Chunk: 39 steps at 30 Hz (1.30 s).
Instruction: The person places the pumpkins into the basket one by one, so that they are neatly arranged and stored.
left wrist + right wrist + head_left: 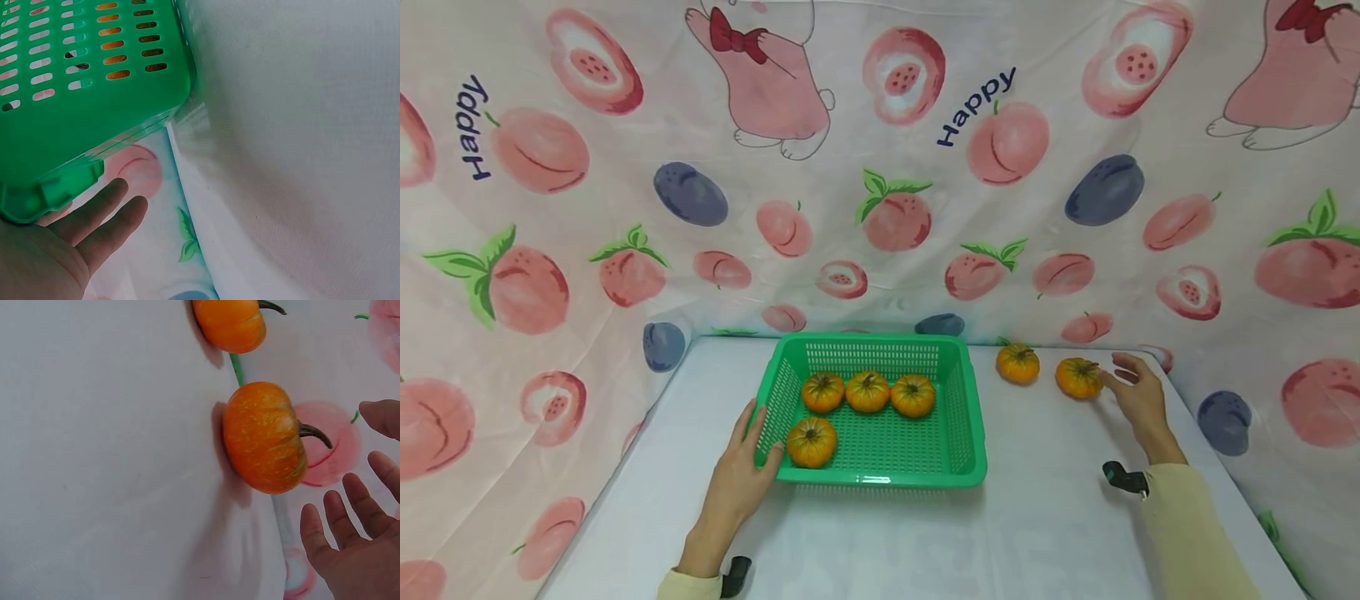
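Note:
A green plastic basket [887, 481] with slotted sides sits on the white table. Inside it are several small orange pumpkins; three stand in a row toward the back, and one pumpkin [811, 442] is in the front left corner. My left hand [745, 475] rests at the basket's left rim, fingers extended; the left wrist view shows them straight beside the rim. To the right of the basket stand two more pumpkins, one pumpkin [1017, 364] and a nearer one [1078, 378]. Beside that nearer pumpkin, my right hand [1142, 408] hovers with fingers spread, apart from it in the right wrist view [265, 437].
A fruit-printed cloth [895, 150] hangs behind the table [880, 550] and along both sides. Dark wrist mounts [1124, 477] stick out near both cuffs.

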Each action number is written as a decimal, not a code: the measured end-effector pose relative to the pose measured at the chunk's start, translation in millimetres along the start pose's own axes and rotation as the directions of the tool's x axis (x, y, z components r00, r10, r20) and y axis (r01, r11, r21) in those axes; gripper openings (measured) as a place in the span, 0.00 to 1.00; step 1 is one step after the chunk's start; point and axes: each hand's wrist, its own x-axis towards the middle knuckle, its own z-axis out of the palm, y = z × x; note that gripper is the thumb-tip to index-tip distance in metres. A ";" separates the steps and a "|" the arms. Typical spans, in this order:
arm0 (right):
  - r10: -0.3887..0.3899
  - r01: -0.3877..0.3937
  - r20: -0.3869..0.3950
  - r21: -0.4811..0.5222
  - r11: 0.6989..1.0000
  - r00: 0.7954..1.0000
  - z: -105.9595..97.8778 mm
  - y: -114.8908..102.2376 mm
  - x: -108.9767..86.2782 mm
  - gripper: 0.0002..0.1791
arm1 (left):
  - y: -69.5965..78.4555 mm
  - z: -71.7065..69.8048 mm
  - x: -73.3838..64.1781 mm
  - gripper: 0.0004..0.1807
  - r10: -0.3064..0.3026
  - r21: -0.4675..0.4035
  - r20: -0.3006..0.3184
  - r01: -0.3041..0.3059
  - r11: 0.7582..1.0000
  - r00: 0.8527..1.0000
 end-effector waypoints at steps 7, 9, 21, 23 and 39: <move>-0.008 0.007 0.050 0.023 1.000 0.999 8.7 11.7 6.5 0.40 | 1.1 -0.3 0.1 0.37 -0.002 0.000 0.001 0.002 1.000 1.000; -0.014 0.012 0.054 0.042 0.999 0.998 11.6 11.9 8.3 0.42 | 1.2 -0.3 0.0 0.36 -0.002 -0.002 -0.001 0.002 1.000 1.000; 0.002 -0.007 0.128 0.038 0.999 0.992 19.6 17.3 17.2 0.47 | 0.8 0.6 0.9 0.37 -0.003 0.014 -0.007 0.004 1.000 1.000; 0.010 -0.016 0.136 0.038 0.999 0.991 20.7 17.6 18.2 0.48 | 0.5 0.8 0.9 0.37 -0.003 0.015 -0.008 0.003 1.000 1.000; 0.040 -0.043 0.158 0.016 0.999 0.987 25.1 15.5 16.4 0.45 | -1.0 1.6 0.5 0.37 -0.003 0.015 -0.005 0.003 1.000 1.000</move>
